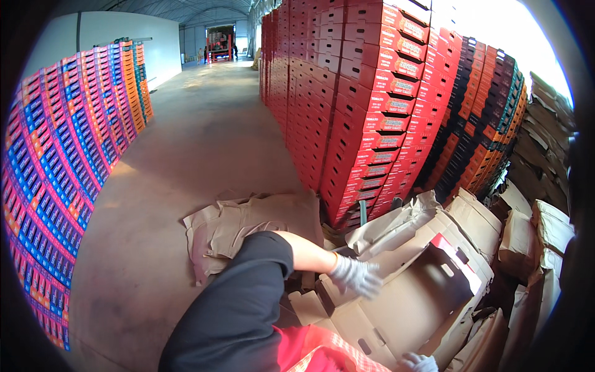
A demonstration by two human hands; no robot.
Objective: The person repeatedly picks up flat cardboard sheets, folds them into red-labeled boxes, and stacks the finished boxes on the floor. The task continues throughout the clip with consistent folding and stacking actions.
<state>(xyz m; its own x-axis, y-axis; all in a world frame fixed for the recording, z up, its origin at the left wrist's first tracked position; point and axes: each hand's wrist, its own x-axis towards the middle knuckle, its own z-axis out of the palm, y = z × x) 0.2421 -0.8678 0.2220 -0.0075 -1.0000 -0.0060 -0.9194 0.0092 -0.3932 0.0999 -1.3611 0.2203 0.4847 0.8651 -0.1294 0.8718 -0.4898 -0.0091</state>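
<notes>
My left hand (356, 276), in a pale grey knit glove, reaches out with its fingers apart and holds nothing. It hovers over or lightly touches flattened cardboard box blanks (396, 304); I cannot tell which. These are brown inside, with slots and fold lines, and the top one shows a red and white edge on its far right. At the lower edge my right hand (418, 363), gloved alike, is only partly in view beside the near end of the cardboard, its visible fingers loosely spread. A black sleeve (229, 304) covers my left upper arm, above a red checked garment (322, 353).
Tall stacks of red boxes (372, 124) rise just ahead, with orange and black crates (477, 124) to their right. Bundled cardboard (536, 242) crowds the right side. Brown paper sheets (248, 223) lie on the floor. Pink and blue boxes (62, 173) stand left of the aisle.
</notes>
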